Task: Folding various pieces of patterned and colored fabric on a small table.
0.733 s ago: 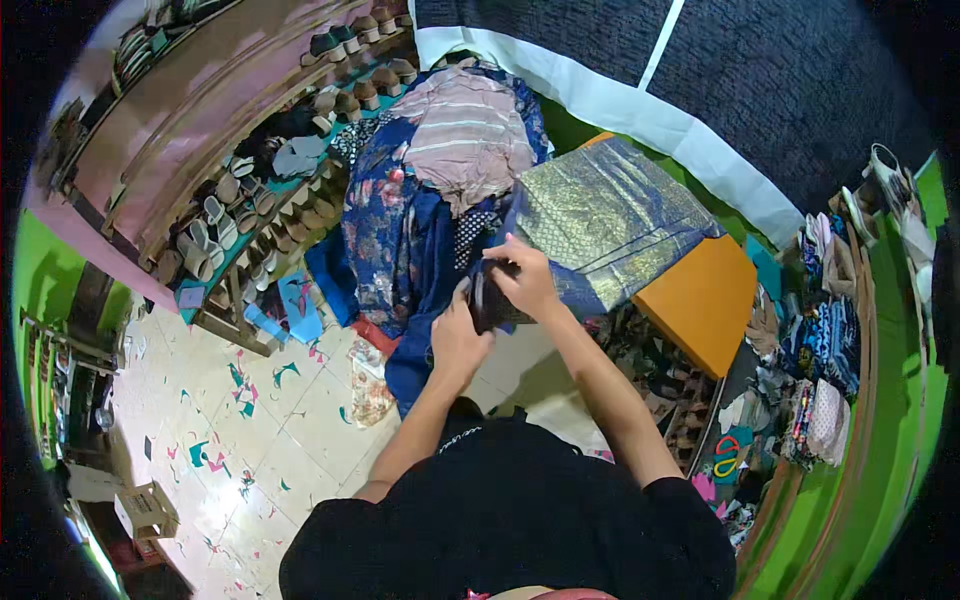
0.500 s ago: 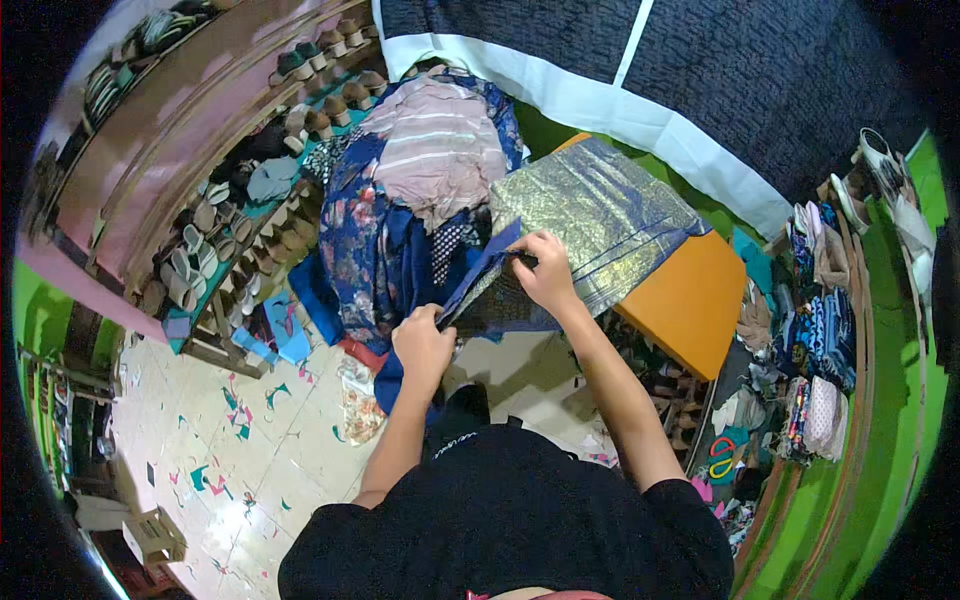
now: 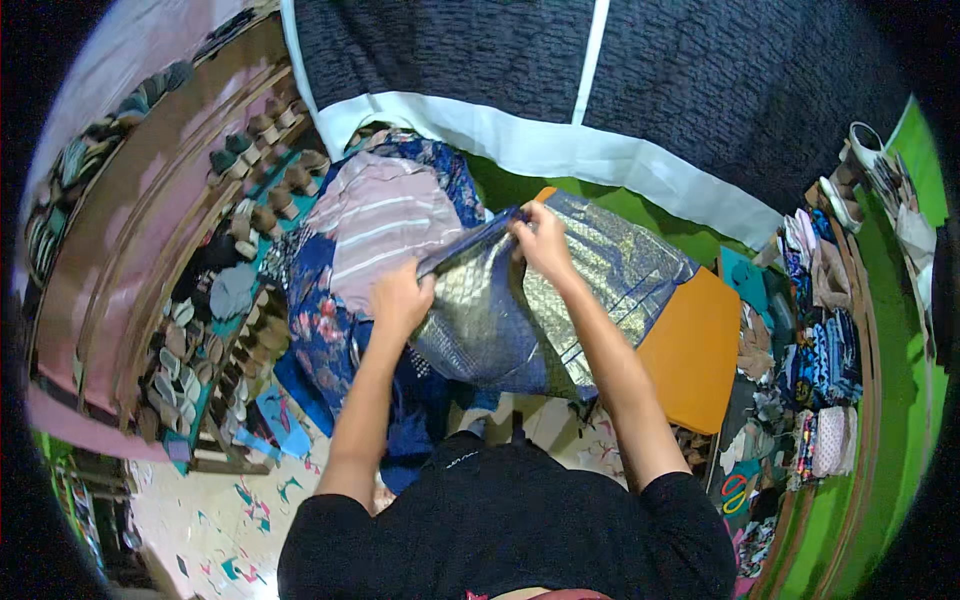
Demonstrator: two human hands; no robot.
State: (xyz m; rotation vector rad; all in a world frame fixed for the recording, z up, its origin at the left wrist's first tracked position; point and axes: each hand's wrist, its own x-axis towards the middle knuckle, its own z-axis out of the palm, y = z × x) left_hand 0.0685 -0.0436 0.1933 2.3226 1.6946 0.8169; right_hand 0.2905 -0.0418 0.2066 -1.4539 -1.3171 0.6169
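Both my hands grip the edge of a blue and gold metallic cloth [image 3: 480,310]. My left hand [image 3: 402,298] pinches it at the left, in front of a pink-and-white striped cloth [image 3: 395,215]. Farther up and to the right, my right hand [image 3: 538,243] is closed on the same edge. Between them the cloth hangs down in a loose fold. Its other part lies flat on an orange board [image 3: 695,350] at the right. Under the striped cloth is a heap of blue floral fabric [image 3: 318,310].
Racks of shoes [image 3: 185,375] line the left side. Folded fabrics [image 3: 830,355] are stacked at the right, near scissors with red and yellow handles [image 3: 735,493]. Coloured scraps [image 3: 245,515] litter the tiled floor. A dark curtain [image 3: 460,60] with a white border hangs behind.
My hands have raised the cloth's edge up and away from me, and more of it now hangs between them. The view has shifted, looking farther ahead.
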